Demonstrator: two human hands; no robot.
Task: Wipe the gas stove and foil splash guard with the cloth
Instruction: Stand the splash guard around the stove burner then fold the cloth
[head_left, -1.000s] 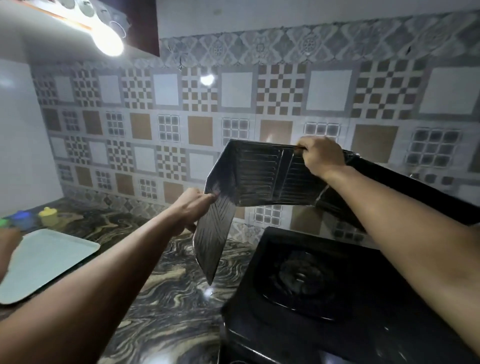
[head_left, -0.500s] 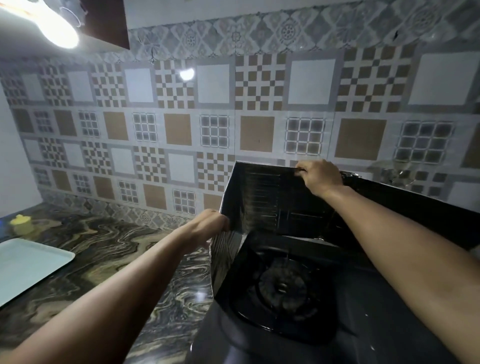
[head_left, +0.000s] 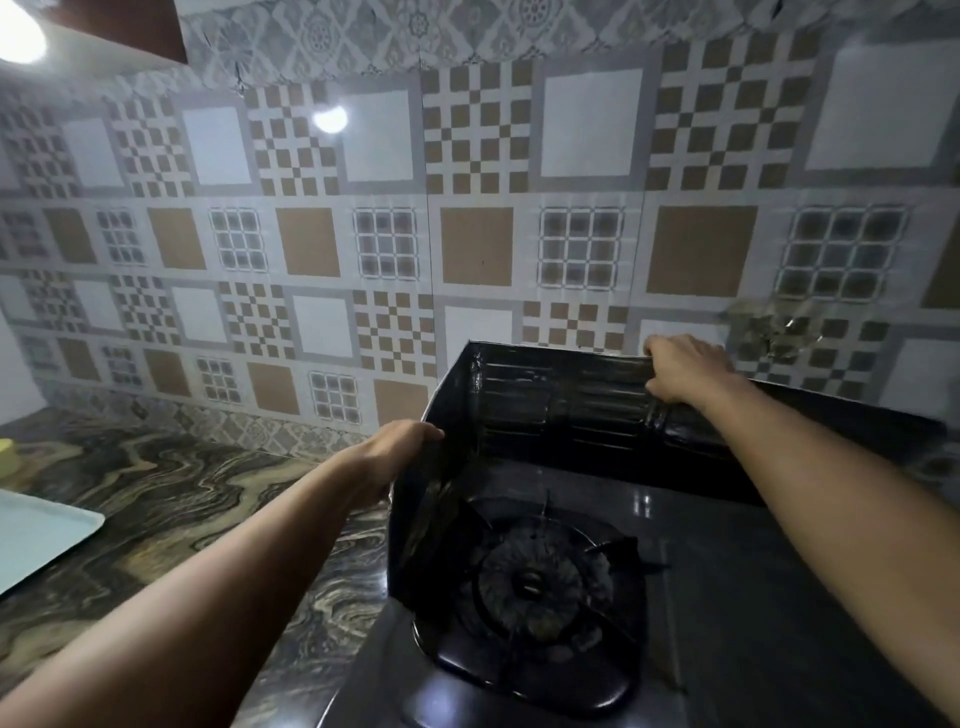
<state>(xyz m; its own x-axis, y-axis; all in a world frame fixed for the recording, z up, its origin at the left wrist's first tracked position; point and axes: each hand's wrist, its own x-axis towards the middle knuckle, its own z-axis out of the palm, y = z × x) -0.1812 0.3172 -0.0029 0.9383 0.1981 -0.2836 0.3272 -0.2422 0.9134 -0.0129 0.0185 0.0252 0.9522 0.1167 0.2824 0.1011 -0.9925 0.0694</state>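
Note:
The folded foil splash guard (head_left: 561, 410) looks dark and ribbed and stands around the back and left side of the black gas stove (head_left: 727, 597). Its left panel drops beside the burner (head_left: 535, 582). My left hand (head_left: 400, 447) grips the top edge of that left panel. My right hand (head_left: 680, 369) grips the top edge of the back panel, fingers curled over it. No cloth is in view.
A marbled dark countertop (head_left: 171, 514) runs to the left of the stove. A pale tray (head_left: 36, 535) lies at the left edge, with a yellow object (head_left: 6, 457) behind it. Patterned wall tiles (head_left: 467, 234) rise close behind the guard.
Both hands have lowered the splash guard from mid-air onto the stove; it now stands around the burner. The view has shifted right and down, toward the stove.

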